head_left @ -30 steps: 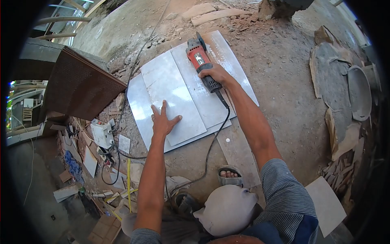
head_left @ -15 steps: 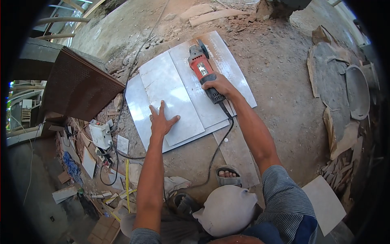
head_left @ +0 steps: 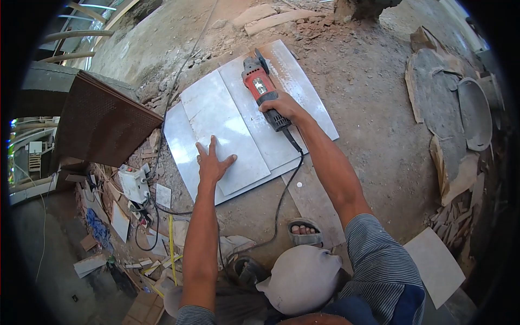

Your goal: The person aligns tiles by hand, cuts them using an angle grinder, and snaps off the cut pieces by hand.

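My right hand (head_left: 283, 105) is wrapped round the rear body of a red and black angle grinder (head_left: 260, 84). The grinder's disc (head_left: 261, 61) stands on edge at the far end, over the light grey tiles. My left hand (head_left: 213, 162) lies with fingers spread on the upper tile (head_left: 223, 119), near its front part. That tile rests on top of other large glossy tiles (head_left: 319, 116), which show on both sides of it. A black power cord (head_left: 283, 201) runs from the grinder's rear back toward my feet.
A white electrical box (head_left: 134, 183) with cables stands at the left, beside stacked brown tiles (head_left: 103, 119). A yellow tape measure strip (head_left: 171, 249) lies near broken tile pieces. At the right are a grey basin (head_left: 475, 114) and a loose tile (head_left: 435, 265). My sandalled foot (head_left: 304, 233) is close by.
The grinder and my right hand have shifted slightly left over the tiles. My left hand stays spread at the same place on the upper tile. The whole view has moved a little.
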Motion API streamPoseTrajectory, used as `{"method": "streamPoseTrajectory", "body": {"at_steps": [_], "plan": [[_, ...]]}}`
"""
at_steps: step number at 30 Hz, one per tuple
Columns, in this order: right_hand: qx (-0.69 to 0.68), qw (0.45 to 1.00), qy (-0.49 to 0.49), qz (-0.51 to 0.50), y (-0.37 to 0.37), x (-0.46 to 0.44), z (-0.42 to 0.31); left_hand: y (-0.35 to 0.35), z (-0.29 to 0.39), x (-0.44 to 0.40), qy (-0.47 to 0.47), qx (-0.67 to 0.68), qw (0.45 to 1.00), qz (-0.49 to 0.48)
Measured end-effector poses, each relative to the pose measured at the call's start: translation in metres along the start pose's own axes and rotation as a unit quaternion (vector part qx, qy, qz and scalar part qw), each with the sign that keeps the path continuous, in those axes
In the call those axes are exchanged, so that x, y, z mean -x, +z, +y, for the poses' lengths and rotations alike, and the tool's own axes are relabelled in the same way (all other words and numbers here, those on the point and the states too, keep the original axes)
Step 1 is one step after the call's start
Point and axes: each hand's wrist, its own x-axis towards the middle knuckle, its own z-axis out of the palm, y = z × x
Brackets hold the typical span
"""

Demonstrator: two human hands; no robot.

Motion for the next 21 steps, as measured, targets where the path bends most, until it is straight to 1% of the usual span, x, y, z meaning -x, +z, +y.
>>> {"method": "streamPoseTrajectory", "body": {"at_steps": [7, 9, 13, 19, 21], "plan": [[0.018, 0.999, 0.02, 0.029, 0.004, 0.038, 0.003, 0.001, -0.002, 0.0, 0.004, 0.011, 1.0, 0.002], [0.0, 0.999, 0.018, 0.036, 0.004, 0.043, 0.006, 0.001, -0.001, 0.0, 0.004, 0.01, 1.0, 0.002], [0.013, 0.999, 0.019, 0.035, 0.003, 0.037, 0.002, 0.001, -0.001, 0.0, 0.004, 0.004, 1.0, 0.002], [-0.003, 1.0, 0.016, 0.017, 0.001, 0.012, 0.003, 0.002, -0.002, 0.0, 0.003, 0.001, 1.0, 0.003], [-0.003, 1.0, 0.018, -0.004, -0.001, 0.007, 0.004, 0.002, -0.002, -0.001, 0.0, -0.002, 1.0, 0.002]]}}
